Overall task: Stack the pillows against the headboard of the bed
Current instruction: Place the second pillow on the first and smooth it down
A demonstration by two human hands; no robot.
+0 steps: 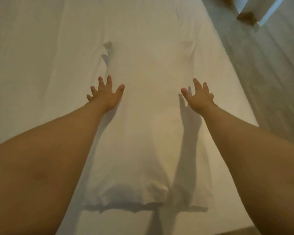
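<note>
A long white pillow (143, 133) lies flat on the white bed sheet (32, 65), running from the near edge away from me. My left hand (107, 95) hovers over or rests on the pillow's left side with fingers spread. Over the pillow's right side is my right hand (199, 97), open too, fingers apart, casting a shadow on the fabric. Neither hand grips anything. No headboard is in view.
The bed's right edge (236, 82) runs diagonally, with pale wood-plank floor (270, 73) beyond it. A white furniture piece with a brown base (248, 17) stands at the top right. Another pillow-like shape (24, 48) lies on the left of the bed.
</note>
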